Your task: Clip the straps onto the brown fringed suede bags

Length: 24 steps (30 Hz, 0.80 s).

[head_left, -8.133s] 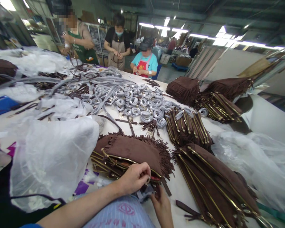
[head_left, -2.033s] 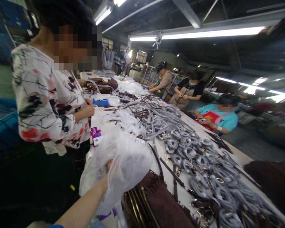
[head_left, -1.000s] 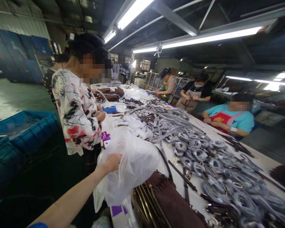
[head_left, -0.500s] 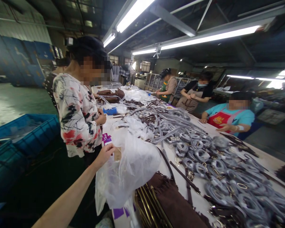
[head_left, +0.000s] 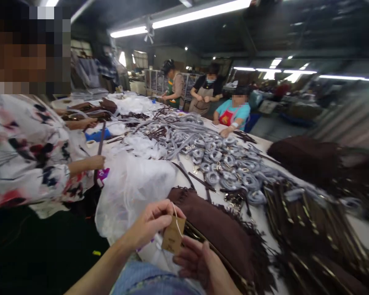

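In the head view a brown card hang tag with a white string is pinched by my left hand, fingers closed on its upper part. My right hand is beside the tag's lower right edge, palm up with fingers extended and apart. Whether its fingertips touch the tag I cannot tell. Just beyond both hands lies a dark brown fringed bag with a gold-coloured zipper edge. To the left of it, clear plastic bags are heaped on the table.
Rolled grey-wrapped straps with metal clips cover the table's middle. Stacked brown zippered pieces lie at right. A co-worker in a floral shirt stands close on the left, holding a dark strap. Several others work across the table.
My left hand has come from the plastic bags toward my body with the tag. My right hand has entered the view beside it. The view has turned right.
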Tool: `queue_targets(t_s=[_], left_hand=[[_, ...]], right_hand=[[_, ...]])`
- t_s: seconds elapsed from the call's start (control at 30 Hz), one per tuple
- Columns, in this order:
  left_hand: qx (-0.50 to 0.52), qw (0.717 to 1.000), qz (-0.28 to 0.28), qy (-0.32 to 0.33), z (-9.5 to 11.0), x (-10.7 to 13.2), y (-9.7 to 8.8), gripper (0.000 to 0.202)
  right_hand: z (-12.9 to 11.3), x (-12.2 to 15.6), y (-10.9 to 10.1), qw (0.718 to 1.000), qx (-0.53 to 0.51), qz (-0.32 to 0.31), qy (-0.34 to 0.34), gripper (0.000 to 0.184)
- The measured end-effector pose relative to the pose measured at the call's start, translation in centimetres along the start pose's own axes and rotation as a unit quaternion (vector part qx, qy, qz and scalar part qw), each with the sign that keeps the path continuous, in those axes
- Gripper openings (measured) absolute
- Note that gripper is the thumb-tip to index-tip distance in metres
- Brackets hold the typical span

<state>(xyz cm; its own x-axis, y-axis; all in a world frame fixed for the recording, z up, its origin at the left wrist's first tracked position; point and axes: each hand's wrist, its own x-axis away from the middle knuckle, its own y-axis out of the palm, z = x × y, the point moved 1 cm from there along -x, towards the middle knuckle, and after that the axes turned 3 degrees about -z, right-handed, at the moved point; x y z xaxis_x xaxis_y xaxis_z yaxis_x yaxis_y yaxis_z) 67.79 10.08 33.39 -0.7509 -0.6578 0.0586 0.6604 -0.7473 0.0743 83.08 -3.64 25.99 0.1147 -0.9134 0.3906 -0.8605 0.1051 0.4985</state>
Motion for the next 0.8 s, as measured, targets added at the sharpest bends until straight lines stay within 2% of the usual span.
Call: queue_targets(t_s=[0.03, 0.1, 0.17, 0.27, 0.4, 0.53, 0.67, 0.8], left_hand=[[-0.021, 0.999, -0.046, -0.018, -0.3, -0.2, 1.3, 0.014], [-0.069, 0.989, -0.124, -0.037, -0.8, -0.5, 3.3, 0.011], [-0.121, 0.977, -0.173, -0.026, -1.3, -0.9, 4.7, 0.008], [-0.188, 0.955, -0.227, 0.002, -2.0, -1.4, 6.0, 0.01], [-0.27, 0.924, -0.271, -0.009, -3.0, -2.0, 6.6, 0.008], [-0.312, 0.909, -0.277, -0.017, -3.7, -3.0, 6.4, 0.011], [-0.345, 0.892, -0.292, 0.024, -4.5, -4.2, 6.9, 0.015], [-0.377, 0.845, -0.371, 0.081, -5.7, -4.5, 8.8, 0.014]], right_hand=[[-0.4, -0.3, 0.8, 0.997, -0.068, -0.042, 0.001, 0.082], [-0.9, -0.3, 1.7, 0.984, -0.164, -0.063, -0.023, 0.071], [-1.0, 0.2, 1.5, 0.978, -0.196, -0.022, -0.069, 0.059], [-0.2, 1.1, 0.1, 0.962, -0.228, 0.084, -0.123, 0.047], [0.4, 1.5, -2.4, 0.912, -0.33, 0.193, -0.149, 0.041], [0.3, 2.1, -4.6, 0.874, -0.343, 0.261, -0.226, 0.034], [0.1, 4.0, -6.0, 0.855, -0.327, 0.28, -0.289, 0.036], [-0.2, 6.2, -6.4, 0.849, -0.295, 0.276, -0.341, 0.039]])
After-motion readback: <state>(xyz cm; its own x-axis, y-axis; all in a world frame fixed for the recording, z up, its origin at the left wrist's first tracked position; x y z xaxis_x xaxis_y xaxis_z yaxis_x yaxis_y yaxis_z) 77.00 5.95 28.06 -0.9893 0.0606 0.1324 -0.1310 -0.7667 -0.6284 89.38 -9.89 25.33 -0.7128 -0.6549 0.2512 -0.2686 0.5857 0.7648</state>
